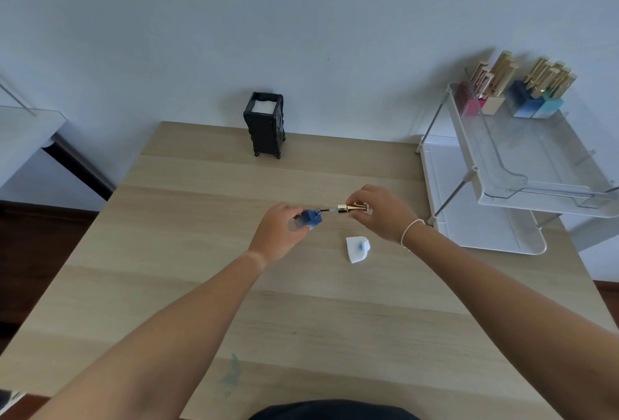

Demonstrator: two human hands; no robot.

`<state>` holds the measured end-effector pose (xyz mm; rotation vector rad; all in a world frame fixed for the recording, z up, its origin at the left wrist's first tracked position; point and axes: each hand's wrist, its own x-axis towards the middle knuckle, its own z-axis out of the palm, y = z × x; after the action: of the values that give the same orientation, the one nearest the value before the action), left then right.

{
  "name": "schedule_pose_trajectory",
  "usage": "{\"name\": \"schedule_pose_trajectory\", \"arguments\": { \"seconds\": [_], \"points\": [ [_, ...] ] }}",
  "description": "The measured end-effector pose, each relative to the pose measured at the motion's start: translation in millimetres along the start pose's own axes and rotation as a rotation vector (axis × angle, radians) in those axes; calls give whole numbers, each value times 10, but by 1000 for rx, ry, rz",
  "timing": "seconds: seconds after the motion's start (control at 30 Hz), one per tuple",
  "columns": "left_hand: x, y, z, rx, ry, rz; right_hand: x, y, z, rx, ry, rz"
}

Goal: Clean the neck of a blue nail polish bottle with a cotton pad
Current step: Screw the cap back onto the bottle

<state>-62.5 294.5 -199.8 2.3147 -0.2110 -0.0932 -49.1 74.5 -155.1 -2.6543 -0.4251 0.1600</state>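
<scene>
Left hand (pixel 279 230) has its grip clamped around the small square blue glass nail polish bottle (pixel 312 217), tipped on its side just above the pale wooden worktop (pixel 201 285), neck pointing right. Right hand (pixel 378 213) pinches the shiny gold tapered cap (pixel 355 208), grip closed on it, with the thin brush stem (pixel 330 211) lined up at the bottle mouth; whether the tip is inside is too small to tell. The white cotton pad (pixel 357 248), crumpled and marked with a blue smear, lies on the worktop just below the right hand, touched by neither hand. That stain suggests the wiping is done and this is the recapping step. Next comes sliding the brush straight in and twisting the cap down, bottle held steady so nothing spills.
</scene>
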Motion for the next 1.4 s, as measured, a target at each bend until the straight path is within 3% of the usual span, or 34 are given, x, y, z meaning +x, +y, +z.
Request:
{"name": "schedule_pose_trajectory", "arguments": {
  "seconds": [1.4],
  "points": [
    [10, 135, 38, 141, -89, 6, 50, -82, 12, -150, -20, -89]
  ]
}}
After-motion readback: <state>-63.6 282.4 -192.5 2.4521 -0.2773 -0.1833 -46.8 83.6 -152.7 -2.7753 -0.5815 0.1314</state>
